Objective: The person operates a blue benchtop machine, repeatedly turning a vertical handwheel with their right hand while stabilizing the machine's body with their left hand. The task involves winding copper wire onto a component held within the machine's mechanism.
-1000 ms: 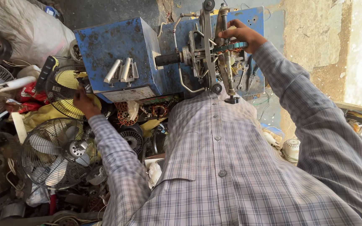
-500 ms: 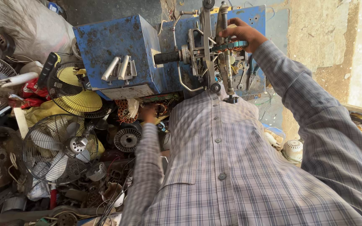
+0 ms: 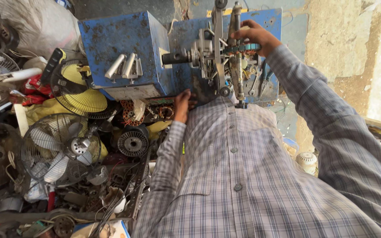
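A blue metal winding machine (image 3: 128, 53) stands in front of me. My right hand (image 3: 255, 37) reaches up and grips the stator core (image 3: 240, 47) mounted on the machine's upright frame at the top. My left hand (image 3: 183, 103) rests low against the machine's front, just under the blue box, with the fingers curled; what it touches is hidden by the hand. My checked shirt fills the lower right of the view.
A pile of scrap lies to the left: a small fan with a wire guard (image 3: 60, 147), a yellow fan guard (image 3: 82, 99), a round rotor (image 3: 132, 143), copper-wound stators (image 3: 131, 115) and loose wires. A white sack (image 3: 36, 22) sits behind. A bare wall (image 3: 345, 44) is at right.
My left hand has drawn in from the scrap pile at the left to the machine's lower front, close to my chest. My right hand has stayed on the stator core.
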